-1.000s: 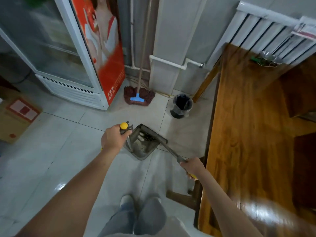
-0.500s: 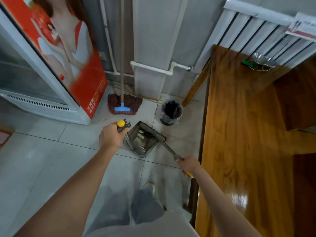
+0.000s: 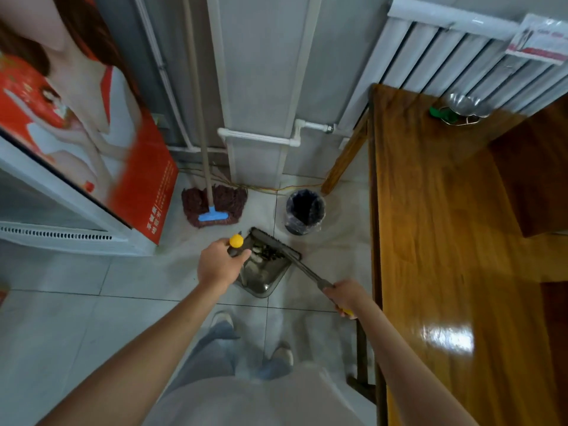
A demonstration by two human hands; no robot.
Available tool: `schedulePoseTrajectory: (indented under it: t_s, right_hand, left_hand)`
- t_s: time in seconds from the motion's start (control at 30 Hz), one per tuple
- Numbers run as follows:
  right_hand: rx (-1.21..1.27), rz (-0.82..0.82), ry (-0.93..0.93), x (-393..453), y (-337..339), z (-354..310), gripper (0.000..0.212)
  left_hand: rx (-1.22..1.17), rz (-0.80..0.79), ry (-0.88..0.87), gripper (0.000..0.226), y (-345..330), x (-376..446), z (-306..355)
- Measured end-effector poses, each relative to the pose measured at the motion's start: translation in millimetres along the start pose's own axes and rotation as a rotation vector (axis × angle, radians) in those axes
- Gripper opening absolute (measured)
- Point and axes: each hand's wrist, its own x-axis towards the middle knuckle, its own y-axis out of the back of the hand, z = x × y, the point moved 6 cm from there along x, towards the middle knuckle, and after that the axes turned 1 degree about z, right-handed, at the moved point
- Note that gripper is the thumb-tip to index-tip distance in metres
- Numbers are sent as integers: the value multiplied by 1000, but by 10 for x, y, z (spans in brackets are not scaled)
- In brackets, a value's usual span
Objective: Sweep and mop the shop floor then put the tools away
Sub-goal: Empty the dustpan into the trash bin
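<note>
The left hand (image 3: 218, 265) is closed around the top of the dustpan handle, just under its yellow knob (image 3: 236, 240), and the dustpan (image 3: 261, 273) hangs straight below and slightly right of those fingers, its open mouth turned away from the person, with a small pile of dirt showing inside. The right hand (image 3: 347, 298) is wrapped shut on the broom (image 3: 295, 262) near the yellow end of its shaft; from those fingers the shaft runs up and to the left, and the brush head lies across the far lip of the dustpan, touching it. The bin (image 3: 305, 212), lined with a dark bag, stands beyond both hands, ahead and a little right of the left fingers and ahead and left of the right ones, just past the brush head. So the dustpan hand is the nearer one to the bin, and the likely next move, tipping the dirt in, means carrying the pan forward and rightward over the rim. The mop (image 3: 214, 207) leans on the wall ahead of the left fingers, apart from the pan, beside the fridge (image 3: 70, 216).
</note>
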Motion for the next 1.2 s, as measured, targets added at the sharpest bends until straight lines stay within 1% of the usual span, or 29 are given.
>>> schedulePoseTrajectory:
  t_s: [0.1, 0.2, 0.27, 0.33, 0.4, 0.47, 0.57, 0.6, 0.7, 0.77, 0.83, 0.93, 1.0, 1.1, 1.13, 1.2]
  right_hand:
    - [38, 8, -33, 4, 22, -101, 42]
    - [124, 52, -44, 28, 20, -197, 35]
    - [157, 72, -36, 48, 18, -264, 32]
    - [187, 72, -34, 56, 20, -311, 32]
    - [238, 77, -54, 62, 30, -323, 30]
    - [265, 83, -71, 48, 40, -333, 29]
    - [256, 110, -61, 1, 60, -401, 29]
    - [247, 117, -58, -17, 60, -430, 28]
    - [259, 126, -58, -32, 27, -495, 28]
    - [258, 129, -54, -21, -14, -503, 27]
    - [259, 146, -44, 13, -46, -488, 25]
    - [253, 161, -32, 52, -79, -436, 21]
    - [257, 154, -35, 53, -96, -389, 19]
    - [251, 158, -40, 52, -105, -306, 19]
    - [248, 160, -43, 46, -110, -269, 19]
    - [242, 160, -47, 31, -118, -185, 19]
  left_hand:
    - [-200, -260, 139, 26, -70, 34, -80]
    - [-455, -559, 302, 31, -96, 54, -90]
    - [-620, -777, 372, 24, -55, 30, -76]
    - [-814, -888, 519, 30, -3, 6, -143]
    - [-917, -882, 685, 33, 1, -2, -254]
    - [-924, -824, 785, 31, -59, 43, -333]
    - [-856, -780, 852, 46, -279, 165, -337]
    - [-857, -777, 887, 48, -360, 188, -305]
    - [-744, -764, 934, 46, -566, 265, -317]
    - [-721, -794, 957, 45, -659, 284, -329]
    - [-783, -819, 996, 46, -745, 312, -324]
    - [-916, -786, 1073, 43, -852, 382, -350]
    - [-936, -758, 1068, 35, -901, 394, -395]
    - [-903, -766, 1017, 33, -942, 221, -417]
    - [-881, -761, 991, 34, -959, 117, -443]
    - [-877, -747, 947, 49, -1006, -119, -548]
